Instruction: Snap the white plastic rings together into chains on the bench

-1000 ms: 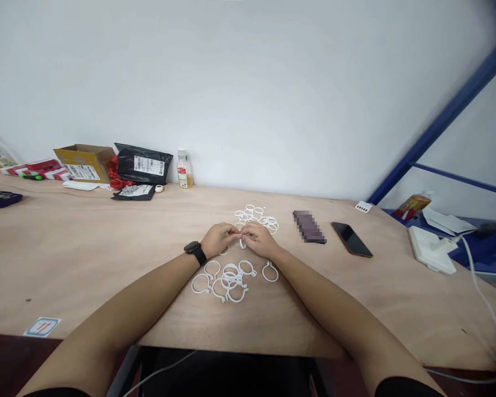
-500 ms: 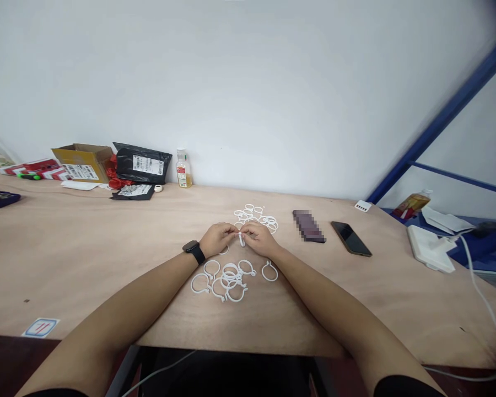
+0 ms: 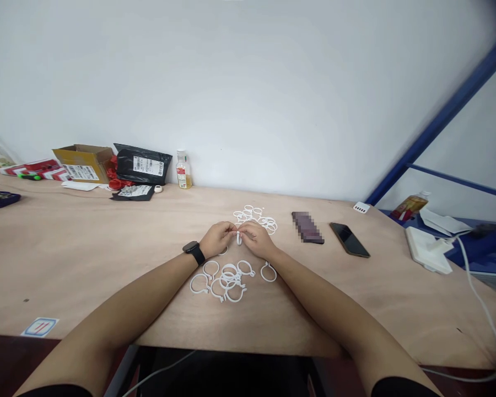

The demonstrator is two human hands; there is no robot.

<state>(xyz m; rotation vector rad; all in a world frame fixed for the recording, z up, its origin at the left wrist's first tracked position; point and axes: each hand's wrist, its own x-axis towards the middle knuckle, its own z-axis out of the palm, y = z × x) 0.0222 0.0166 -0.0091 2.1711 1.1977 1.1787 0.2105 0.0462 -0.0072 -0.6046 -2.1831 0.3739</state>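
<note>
Pinching one small white ring (image 3: pixel 238 237) between them, left hand (image 3: pixel 217 238) and right hand (image 3: pixel 255 239) meet mid-tabletop (image 3: pixel 107 248), fingers closed on it.

A plain white wall (image 3: pixel 248 82) is filling the upper half — soft, even light is falling on it; a pale wooden table (image 3: pixel 86 259) is stretching across the view, butting against that wall; 1 blue metal frame (image 3: pixel 438 124) is slanting upward at the right.

Left hand (image 3: pixel 217 239), right hand (image 3: pixel 256 240), fingers (image 3: pixel 232 231) together.
</note>
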